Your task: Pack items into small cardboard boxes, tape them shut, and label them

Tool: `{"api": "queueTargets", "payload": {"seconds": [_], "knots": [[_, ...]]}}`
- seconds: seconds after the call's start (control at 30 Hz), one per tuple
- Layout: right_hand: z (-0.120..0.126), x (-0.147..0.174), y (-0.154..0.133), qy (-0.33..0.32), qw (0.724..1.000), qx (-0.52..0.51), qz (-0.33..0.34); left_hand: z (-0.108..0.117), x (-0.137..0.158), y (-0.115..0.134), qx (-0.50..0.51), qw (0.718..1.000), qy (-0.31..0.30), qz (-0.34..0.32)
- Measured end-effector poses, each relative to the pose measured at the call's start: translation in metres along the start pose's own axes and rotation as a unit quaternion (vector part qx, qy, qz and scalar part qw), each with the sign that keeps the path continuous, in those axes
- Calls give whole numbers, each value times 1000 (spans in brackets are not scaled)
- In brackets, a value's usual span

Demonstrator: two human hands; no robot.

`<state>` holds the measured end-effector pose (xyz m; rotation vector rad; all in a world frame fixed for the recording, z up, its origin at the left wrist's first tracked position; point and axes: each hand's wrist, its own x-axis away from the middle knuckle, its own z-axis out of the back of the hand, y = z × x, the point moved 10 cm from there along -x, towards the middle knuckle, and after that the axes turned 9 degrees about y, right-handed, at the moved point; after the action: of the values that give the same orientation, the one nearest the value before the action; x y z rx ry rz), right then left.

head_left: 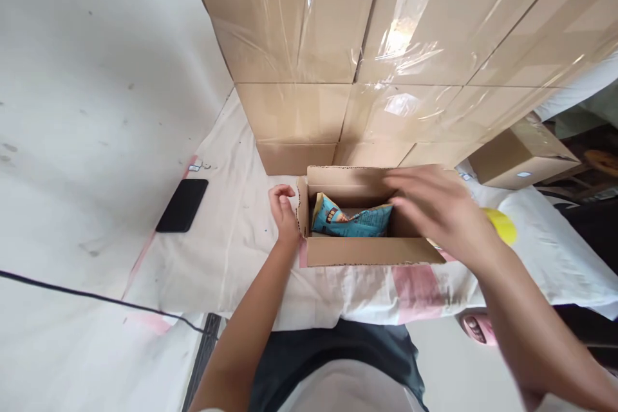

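An open cardboard box (376, 252) sits on the cloth-covered surface in front of me, its flaps folded outward. Inside lies a blue snack packet (355, 222) with a yellowish edge, its top crumpled. My left hand (284, 211) is against the box's left flap, fingers loosely curled and thumb apart, with nothing seen in it. Over the box's right end is my right hand (437, 206), blurred by motion. Its fingers stretch leftward, apart from the thumb, whose tip is close to the packet's right corner; whether they touch I cannot tell.
Taped cardboard boxes (294, 112) are stacked behind the open box. A black phone (182, 206) lies at left by the white wall. Another carton (524, 154) and a round yellow object (502, 225) are at right. A black cable (96, 297) crosses the lower left.
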<state>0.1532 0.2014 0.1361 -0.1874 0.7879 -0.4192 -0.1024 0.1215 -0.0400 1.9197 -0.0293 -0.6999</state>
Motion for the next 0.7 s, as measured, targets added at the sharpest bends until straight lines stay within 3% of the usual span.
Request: {"api": "queueTargets", "payload": {"seconds": [0.03,0.07,0.1,0.13,0.2,0.33,0.4,0.53,0.6,0.7], "knots": [[35,14,19,133,989,-1,-71,7,0,12,7,999,13,-37],[61,38,38,257,957,-21,-134,13,1,25,14,997,20,-74],[70,63,55,329,924,-68,-181,16,3,37,21,993,19,-111],[66,83,69,362,900,-124,-209,16,7,48,25,989,7,-146],[39,108,87,347,881,-224,-233,7,16,66,19,976,-46,-212],[-17,119,89,200,904,-283,-250,-22,35,76,0,940,-204,-273],[-23,118,84,153,923,-263,-233,-27,34,72,7,936,-243,-256],[-17,113,83,131,952,-212,-175,-27,19,59,23,940,-288,-182],[-18,111,91,143,947,-224,-181,-27,18,60,31,934,-310,-175],[-21,101,107,186,910,-289,-230,-26,19,59,17,940,-299,-162]]}}
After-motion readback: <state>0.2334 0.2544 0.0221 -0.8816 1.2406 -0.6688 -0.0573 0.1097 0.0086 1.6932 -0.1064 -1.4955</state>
